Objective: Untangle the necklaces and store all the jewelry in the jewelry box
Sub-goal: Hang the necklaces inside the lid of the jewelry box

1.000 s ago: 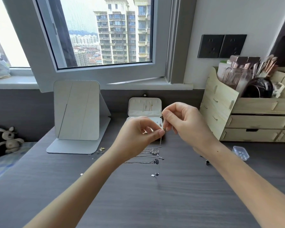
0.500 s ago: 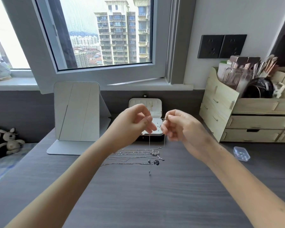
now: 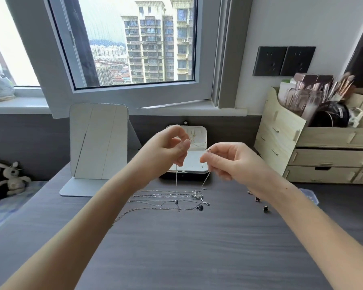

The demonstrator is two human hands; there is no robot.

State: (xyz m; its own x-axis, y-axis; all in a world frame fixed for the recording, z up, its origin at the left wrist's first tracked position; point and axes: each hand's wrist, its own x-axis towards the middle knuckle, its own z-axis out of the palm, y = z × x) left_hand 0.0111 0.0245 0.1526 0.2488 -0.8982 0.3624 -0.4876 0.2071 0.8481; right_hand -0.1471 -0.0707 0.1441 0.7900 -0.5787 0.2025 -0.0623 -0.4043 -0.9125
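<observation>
Both hands are raised in front of the open white jewelry box (image 3: 194,164), which stands at the back of the dark desk. My left hand (image 3: 168,148) pinches one end of a thin silver necklace chain (image 3: 176,174) that hangs straight down. My right hand (image 3: 224,160) pinches the clasp end; its strand (image 3: 206,178) slants down to a knot of silver necklaces (image 3: 197,194) lying on the desk. Several more chains (image 3: 161,195) stretch leftward from that knot. A dark pendant (image 3: 200,207) lies beside them.
A white folding mirror stand (image 3: 98,143) stands left of the box. A wooden organizer (image 3: 314,147) with drawers and brushes fills the right. Small earrings (image 3: 265,209) lie under my right wrist, near a clear plastic case (image 3: 309,195). Plush toys (image 3: 13,178) sit at far left.
My hands have drawn apart and risen slightly, spreading the chain ends. The necklaces on the desk now lie stretched out further to the left.
</observation>
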